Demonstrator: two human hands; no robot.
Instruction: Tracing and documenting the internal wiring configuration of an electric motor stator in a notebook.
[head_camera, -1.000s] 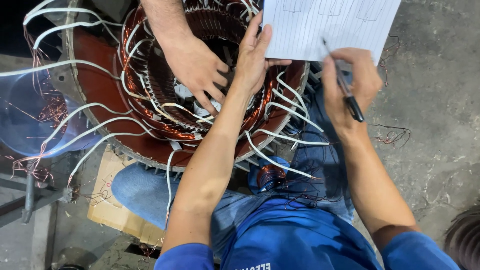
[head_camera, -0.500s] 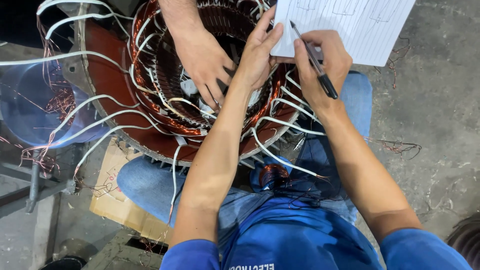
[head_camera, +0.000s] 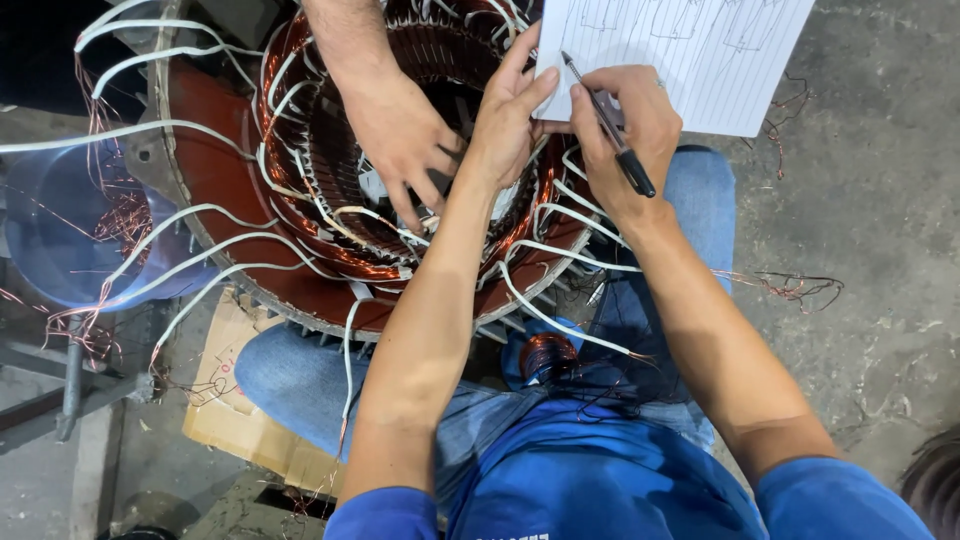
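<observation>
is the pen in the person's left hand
No, the pen is gripped in the right hand over the lined paper, while the left hand rests on the stator windings.

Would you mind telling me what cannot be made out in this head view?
- Stator: its top is cut off by the frame edge.
- Paper sheet: sketches too small, top cropped.
- Pen: its tip is hidden against the paper behind the right hand.
- Co-worker's hand: fingertips buried among windings.
</observation>
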